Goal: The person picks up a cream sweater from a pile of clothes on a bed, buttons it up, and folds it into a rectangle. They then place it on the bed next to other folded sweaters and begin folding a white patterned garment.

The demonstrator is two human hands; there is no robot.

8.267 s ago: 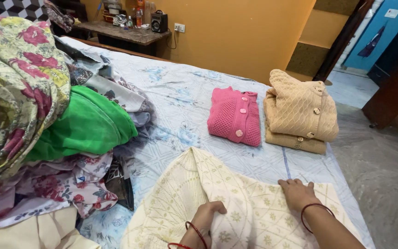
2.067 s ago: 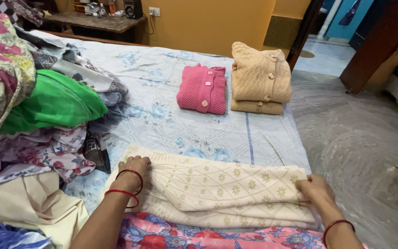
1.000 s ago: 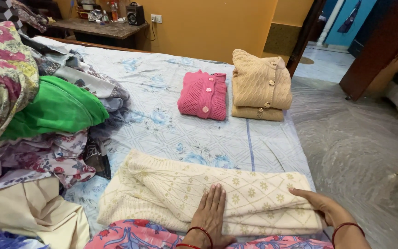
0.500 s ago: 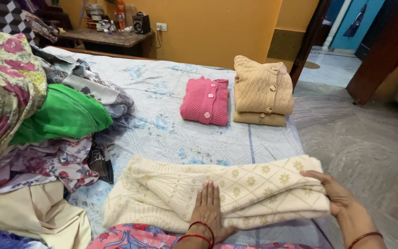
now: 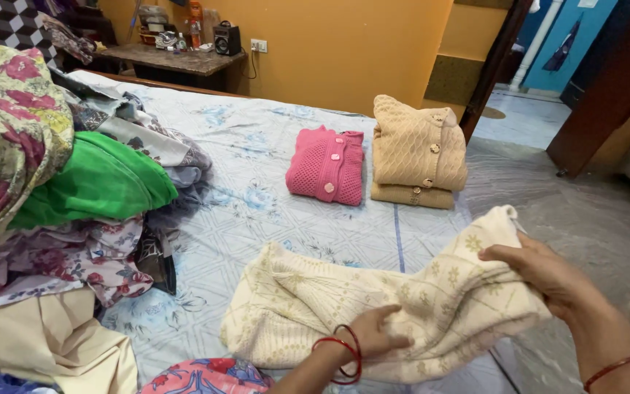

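A cream knitted sweater (image 5: 373, 306) with a pale gold diamond and flower pattern lies folded into a long band across the near edge of a bed. Its right end is lifted off the bed; its left end rests on the pale blue floral bedsheet (image 5: 271, 204).

The person's right hand (image 5: 541, 273) is closed around the raised right end, fingers curled over the top of the knit and thumb beneath. The left hand (image 5: 373, 332), with red bangles at the wrist, presses on the middle of the sweater near its lower edge, fingers bent against the fabric; whether it pinches the knit cannot be told.

Farther up the bed, well apart from the hands, a folded pink cardigan (image 5: 327, 166) sits just beside a stack of folded beige cardigans (image 5: 417, 149) with round buttons.

To the left rises a loose heap of unfolded clothes: a bright green garment (image 5: 96, 182), a floral fabric (image 5: 9, 124) in yellow and red above it, and a cream cloth (image 5: 45, 343) at the near corner.

Beyond the bed stand an orange wall (image 5: 359, 44) and a wooden shelf (image 5: 173, 58) holding small items.
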